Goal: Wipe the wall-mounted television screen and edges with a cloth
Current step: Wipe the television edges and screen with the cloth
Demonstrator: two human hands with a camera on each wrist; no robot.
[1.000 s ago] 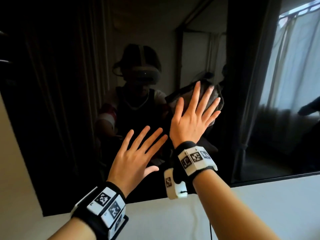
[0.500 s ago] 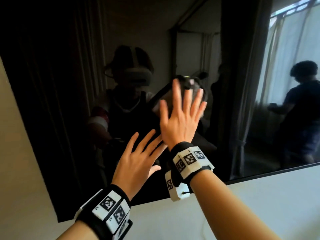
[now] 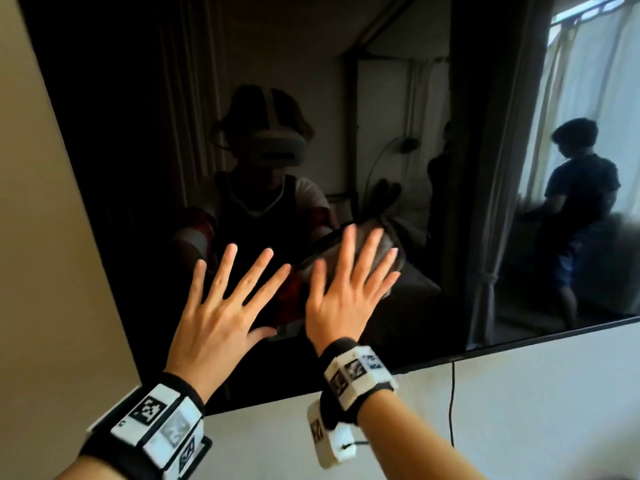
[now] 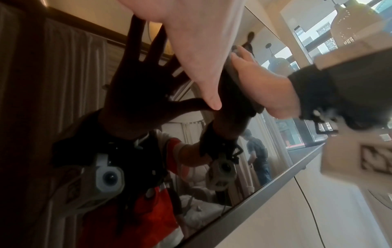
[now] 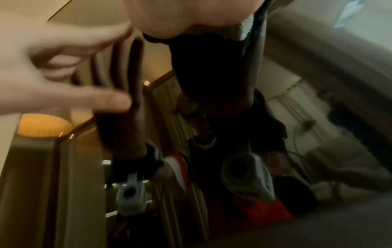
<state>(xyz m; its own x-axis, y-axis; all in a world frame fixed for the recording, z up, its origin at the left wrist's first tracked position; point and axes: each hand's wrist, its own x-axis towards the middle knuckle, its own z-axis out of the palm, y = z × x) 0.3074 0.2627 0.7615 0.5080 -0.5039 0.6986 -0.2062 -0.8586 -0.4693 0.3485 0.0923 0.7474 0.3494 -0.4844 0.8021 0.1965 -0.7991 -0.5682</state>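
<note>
The wall-mounted television (image 3: 346,98) is dark and mirrors the room. My right hand (image 3: 346,296) lies flat with its fingers spread and presses a grey cloth (image 3: 393,268) against the lower part of the screen. The cloth (image 4: 237,75) shows in the left wrist view as a thin grey layer between that palm (image 4: 269,87) and the glass. My left hand (image 3: 221,306) is beside it on the left, bare, fingers straight and fanned out, with the thumb (image 4: 210,97) at the glass. The right wrist view is blurred.
The television's bottom edge (image 3: 485,351) runs just below both wrists, its left edge (image 3: 104,271) close to my left hand. A thin black cable (image 3: 452,403) hangs down the white wall (image 3: 536,410) underneath. A standing person (image 3: 581,202) is reflected at the screen's right.
My right hand has slid the cloth down and to the left, closer to the bottom edge. The left hand has moved left with it and its fingers have spread wider.
</note>
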